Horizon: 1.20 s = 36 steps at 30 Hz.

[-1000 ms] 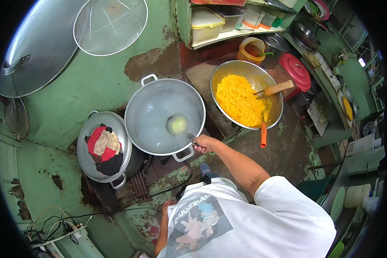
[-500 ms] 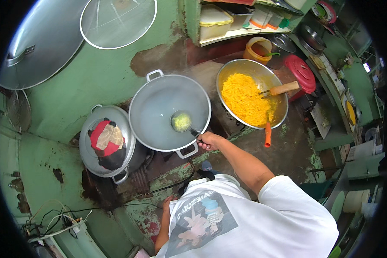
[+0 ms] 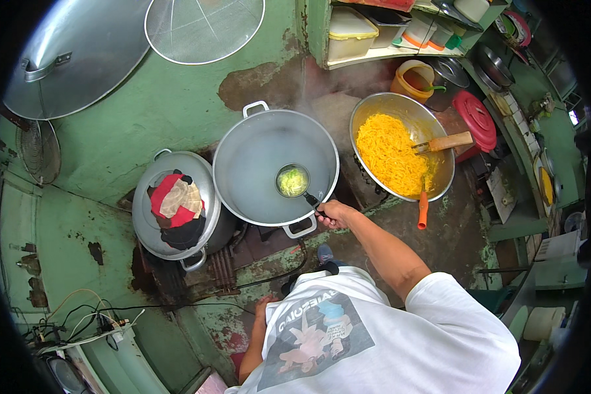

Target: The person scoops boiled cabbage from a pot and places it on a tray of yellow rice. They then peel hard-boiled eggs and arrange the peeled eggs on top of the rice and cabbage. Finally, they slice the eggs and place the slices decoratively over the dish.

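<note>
My right hand (image 3: 335,215) is closed around the black handle of a round strainer ladle (image 3: 292,180). Pale green shreds, like chopped cabbage, lie in its bowl. The ladle is held inside a large aluminium pot (image 3: 276,125) with cloudy liquid and steam, over the near right part of the liquid. Down beside the white shirt is my left hand (image 3: 264,305), its fingers too hidden to read. To the right of the pot, a steel basin (image 3: 440,177) holds yellow noodles (image 3: 391,154), with a wooden-handled tool (image 3: 446,142) and an orange-handled utensil (image 3: 423,213) in it.
A lidded pot (image 3: 148,226) with red and black cloths (image 3: 180,203) on top stands left of the open pot. Behind the basin are an orange-yellow pail (image 3: 404,75) and a red lid (image 3: 474,121). Shelves (image 3: 338,64) and a hanging mesh screen (image 3: 203,29) line the wall.
The whole view has shifted, so the pots and basin appear farther right. My right hand keeps its grip on the strainer ladle, which stays in the pot.
</note>
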Tool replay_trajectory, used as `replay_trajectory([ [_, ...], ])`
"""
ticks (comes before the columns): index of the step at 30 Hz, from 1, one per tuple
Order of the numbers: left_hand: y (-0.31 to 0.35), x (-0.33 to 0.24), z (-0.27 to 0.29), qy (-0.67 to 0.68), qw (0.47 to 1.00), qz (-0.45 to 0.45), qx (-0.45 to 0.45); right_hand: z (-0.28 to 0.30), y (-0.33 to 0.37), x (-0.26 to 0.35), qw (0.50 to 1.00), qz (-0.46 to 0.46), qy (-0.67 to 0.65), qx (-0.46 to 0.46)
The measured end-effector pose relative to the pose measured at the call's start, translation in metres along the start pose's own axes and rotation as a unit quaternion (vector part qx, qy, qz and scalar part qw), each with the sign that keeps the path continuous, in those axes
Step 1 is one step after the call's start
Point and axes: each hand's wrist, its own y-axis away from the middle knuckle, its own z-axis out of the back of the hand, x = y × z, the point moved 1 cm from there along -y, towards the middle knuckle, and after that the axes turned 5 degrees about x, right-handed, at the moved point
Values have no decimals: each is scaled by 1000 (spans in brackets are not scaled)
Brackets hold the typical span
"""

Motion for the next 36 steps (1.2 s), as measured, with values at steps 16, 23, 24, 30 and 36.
replay_trajectory([
  [16,23,-25,-60,-26,993,43,-105,3,6,-12,999,23,-36,6],
  [23,21,18,-72,-21,990,87,-105,15,2,-15,996,9,-55,65],
  [24,21,23,-74,-37,993,70,-91,16,1,-13,996,0,-57,64],
  [30,30,44,-86,-66,978,126,-155,22,-5,-12,998,-2,-34,56],
  [36,40,43,-78,-24,987,100,-123,15,-8,-12,999,2,1,40],
])
